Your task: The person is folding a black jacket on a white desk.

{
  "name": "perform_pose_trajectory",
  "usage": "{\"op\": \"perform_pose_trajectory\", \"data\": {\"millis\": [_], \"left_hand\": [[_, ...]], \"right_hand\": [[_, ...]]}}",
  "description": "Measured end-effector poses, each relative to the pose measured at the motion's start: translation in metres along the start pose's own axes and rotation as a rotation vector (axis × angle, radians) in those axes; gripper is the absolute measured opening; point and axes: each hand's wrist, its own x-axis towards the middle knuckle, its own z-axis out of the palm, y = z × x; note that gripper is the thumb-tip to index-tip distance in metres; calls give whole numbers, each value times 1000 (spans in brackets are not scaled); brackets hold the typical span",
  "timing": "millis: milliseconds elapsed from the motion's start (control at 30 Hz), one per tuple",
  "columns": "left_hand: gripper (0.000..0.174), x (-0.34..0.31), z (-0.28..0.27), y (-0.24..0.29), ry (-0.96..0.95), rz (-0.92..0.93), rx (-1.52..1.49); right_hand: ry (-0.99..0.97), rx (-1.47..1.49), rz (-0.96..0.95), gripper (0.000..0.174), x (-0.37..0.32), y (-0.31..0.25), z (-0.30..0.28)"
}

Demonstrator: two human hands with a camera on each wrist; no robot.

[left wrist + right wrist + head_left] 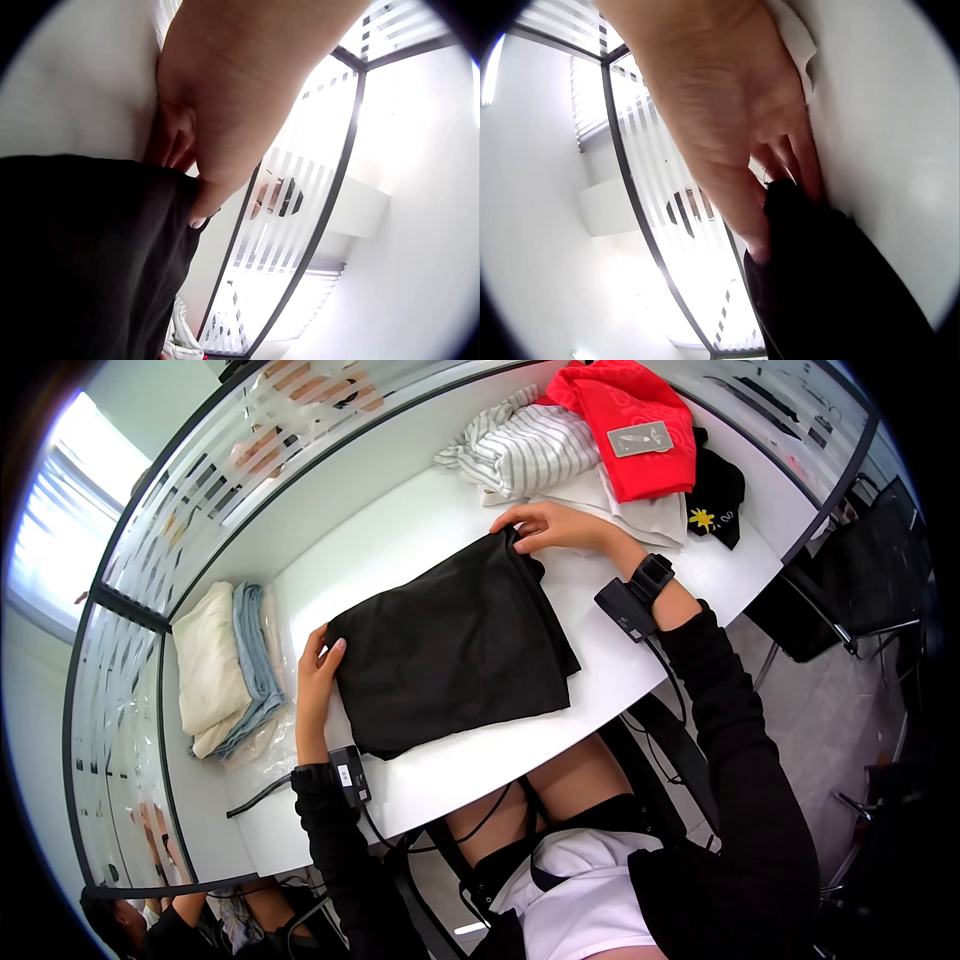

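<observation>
A folded black cloth [450, 645] lies on the white table, roughly rectangular, with uneven layers along its right side. My left hand [316, 685] pinches its upper left corner; in the left wrist view the thumb of that hand [225, 97] lies over the black fabric [90, 247], the other fingers partly hidden behind it. At the cloth's upper right corner my right hand [560, 528] pinches the edge. The right wrist view shows this hand [727, 112] with thumb and fingers on either side of the fabric [825, 277].
Folded cream [210, 670] and light blue cloths [258, 670] lie at the left on clear plastic. At the back right are a striped garment [530, 445], a red one with a tag [640, 470] and a black item [718, 490]. A partition [225, 525] borders the table.
</observation>
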Motion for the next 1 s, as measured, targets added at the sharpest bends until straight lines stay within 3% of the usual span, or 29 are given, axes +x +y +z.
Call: {"op": "perform_pose_trajectory", "data": {"millis": [100,300,467,600,700,833,1000], "left_hand": [[37,-1,1,2,-13,-5,-13],[36,-1,1,4,-22,6,-13],[35,-3,3,8,-9,-7,16],[35,-3,1,6,-19,-9,10],[35,-4,3,8,-15,-2,9],[36,-1,1,3,-31,9,-27],[37,1,-1,0,-30,4,-10]], "right_hand": [[45,4,71,37,5,4,2],[6,-9,-16,42,5,3,4],[-170,77,76,65,0,-3,-4],[-204,131,43,61,1,4,-6],[-156,33,119,58,4,5,-5],[124,-86,-76,36,11,17,4],[184,-261,-125,29,17,19,5]]}}
